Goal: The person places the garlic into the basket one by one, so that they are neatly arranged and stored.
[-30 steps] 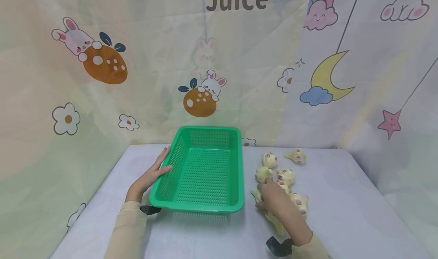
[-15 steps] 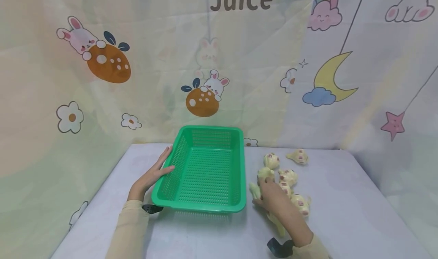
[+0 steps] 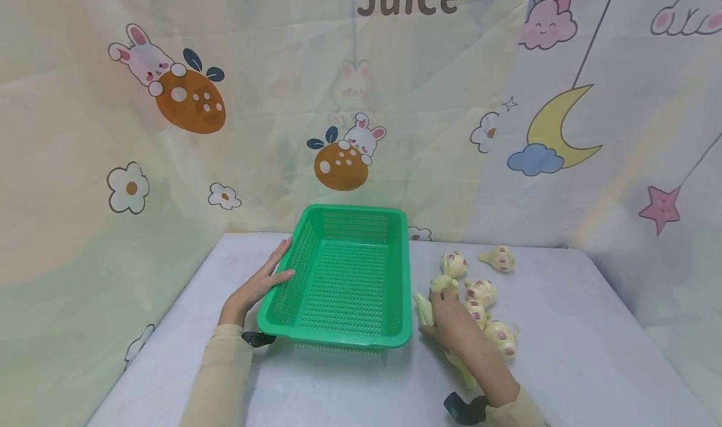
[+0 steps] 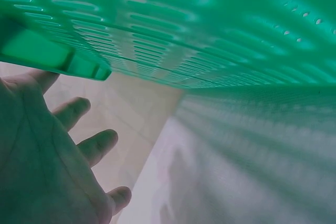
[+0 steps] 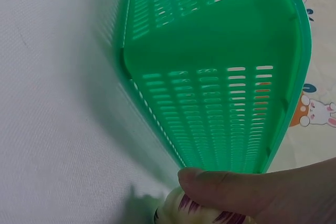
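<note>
A green plastic basket (image 3: 304, 334) with slotted walls stands in the middle of the white table. My left hand (image 3: 256, 289) rests against its left side with fingers extended; in the left wrist view the spread fingers (image 4: 100, 145) show beside the rim. At the basket's right, my right hand (image 3: 455, 323) grips a garlic bulb (image 5: 181, 211) streaked with purple, its thumb pressed on the side. From above, that hand mostly hides the bulb. A pale stem (image 3: 423, 308) sticks out by its fingers, and another garlic stem (image 3: 464, 372) shows under the wrist.
Several more garlic bulbs (image 3: 481, 292) lie close around the right hand. One bulb (image 3: 499, 259) lies apart near the table's back edge. Behind the table (image 3: 570, 339) hangs a printed cloth (image 3: 271, 151) with rabbits and flowers.
The head view has swung slightly, sliding everything right. The pale stem by my right fingers has shifted a little away from me and toward the basket. My left hand keeps its place.
</note>
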Demonstrator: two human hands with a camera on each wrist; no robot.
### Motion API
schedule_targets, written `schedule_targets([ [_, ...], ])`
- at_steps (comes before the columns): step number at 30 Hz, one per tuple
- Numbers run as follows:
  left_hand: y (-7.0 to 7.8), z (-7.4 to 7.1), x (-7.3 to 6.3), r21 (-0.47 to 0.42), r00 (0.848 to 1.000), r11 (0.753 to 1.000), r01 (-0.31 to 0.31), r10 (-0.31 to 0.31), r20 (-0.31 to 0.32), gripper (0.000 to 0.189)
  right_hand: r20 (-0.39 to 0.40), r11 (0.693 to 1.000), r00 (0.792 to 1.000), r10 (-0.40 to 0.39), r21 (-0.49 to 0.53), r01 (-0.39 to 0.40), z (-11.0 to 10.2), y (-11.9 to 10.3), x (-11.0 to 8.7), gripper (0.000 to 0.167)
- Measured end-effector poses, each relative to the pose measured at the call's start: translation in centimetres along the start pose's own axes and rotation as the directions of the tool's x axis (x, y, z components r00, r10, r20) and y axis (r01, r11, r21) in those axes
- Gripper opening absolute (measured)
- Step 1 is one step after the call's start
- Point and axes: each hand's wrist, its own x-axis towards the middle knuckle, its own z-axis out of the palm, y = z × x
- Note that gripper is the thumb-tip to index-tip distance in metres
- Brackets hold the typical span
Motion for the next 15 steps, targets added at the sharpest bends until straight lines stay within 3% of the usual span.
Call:
schedule_targets([
  [15, -0.22, 0.04, 0.13, -0.012, 1.0, 1.0, -0.018, 0.018, -0.003, 0.073, -0.061, 0.999, 0.998, 0.012, -0.05, -0.015, -0.43, 0.04, 0.4, 0.052],
])
